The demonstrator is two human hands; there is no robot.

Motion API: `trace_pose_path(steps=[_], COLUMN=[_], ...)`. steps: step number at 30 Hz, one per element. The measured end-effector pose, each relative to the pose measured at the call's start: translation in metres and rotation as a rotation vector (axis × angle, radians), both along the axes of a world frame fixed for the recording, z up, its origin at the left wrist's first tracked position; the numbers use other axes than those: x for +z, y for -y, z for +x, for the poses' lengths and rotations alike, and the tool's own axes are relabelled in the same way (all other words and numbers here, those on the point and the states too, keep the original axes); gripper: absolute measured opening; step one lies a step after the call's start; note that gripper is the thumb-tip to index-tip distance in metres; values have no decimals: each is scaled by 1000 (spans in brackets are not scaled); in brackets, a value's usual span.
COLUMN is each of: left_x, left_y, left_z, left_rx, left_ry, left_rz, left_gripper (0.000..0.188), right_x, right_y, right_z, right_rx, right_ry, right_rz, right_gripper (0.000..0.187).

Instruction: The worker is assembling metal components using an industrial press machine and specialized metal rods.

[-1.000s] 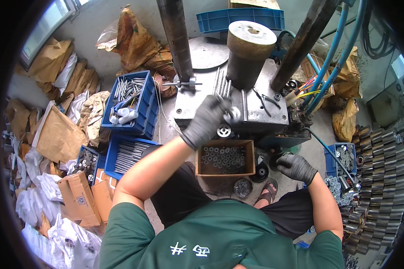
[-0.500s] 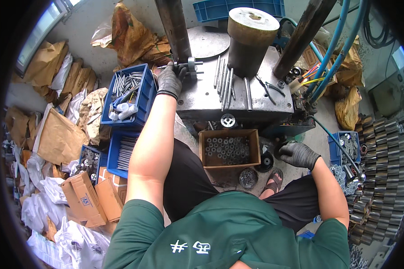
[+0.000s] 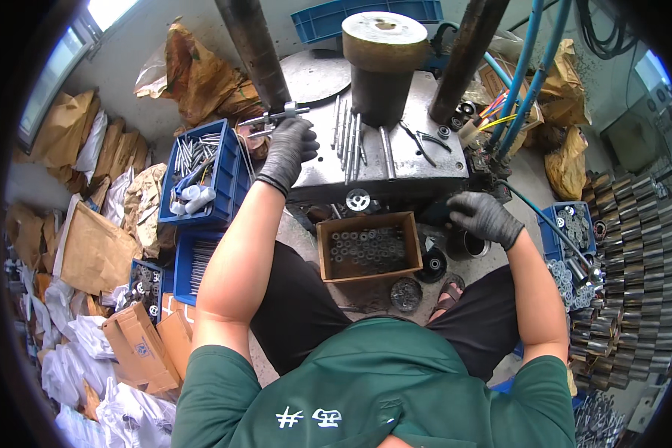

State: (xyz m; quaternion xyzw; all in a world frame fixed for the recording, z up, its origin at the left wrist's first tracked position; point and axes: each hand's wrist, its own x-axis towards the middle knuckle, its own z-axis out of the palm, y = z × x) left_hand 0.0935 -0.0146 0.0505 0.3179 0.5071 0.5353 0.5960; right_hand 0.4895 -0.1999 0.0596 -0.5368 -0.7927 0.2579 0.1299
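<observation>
My left hand, in a dark grey glove, is at the left edge of the metal worktable. Its fingers are bent and closed at a grey metal fitting with thin rods, beside the left steel column; the fingertips are partly hidden. In a matching glove, my right hand hovers above a short metal tube beyond my right knee, fingers apart and slightly bent, with nothing visible in them. Several slim metal rods, a thicker rod and pliers lie on the worktable.
Below the table edge stands a cardboard box of small rings. At left are blue bins of metal parts, cartons and paper bags. A thick cylinder and two columns rise from the table. Stacked metal tubes line the right side.
The view has shifted, so the table appears further left. My left hand has moved to the near side of the rod fitting. My right hand has lifted, uncovering the tube.
</observation>
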Motion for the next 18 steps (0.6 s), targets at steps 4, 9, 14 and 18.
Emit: trace_pose_path(steps=[4, 9, 14, 18], left_x=[-6, -13, -21, -9], left_y=[10, 8, 8, 17], left_z=[12, 30, 35, 44], left_rx=[-248, -443, -585, -582], left_ry=[-1033, -1293, -1344, -1427], left_rz=[473, 766, 691, 686], left_gripper=[33, 56, 60, 63], right_x=[-2, -5, -15, -34], right_y=[-16, -22, -24, -20], right_z=[-2, -11, -24, -28], right_rx=[-28, 49, 186, 223], right_ry=[-81, -224, -33, 145], right_rz=[-42, -280, -196, -275], right_gripper=[29, 38, 43, 43])
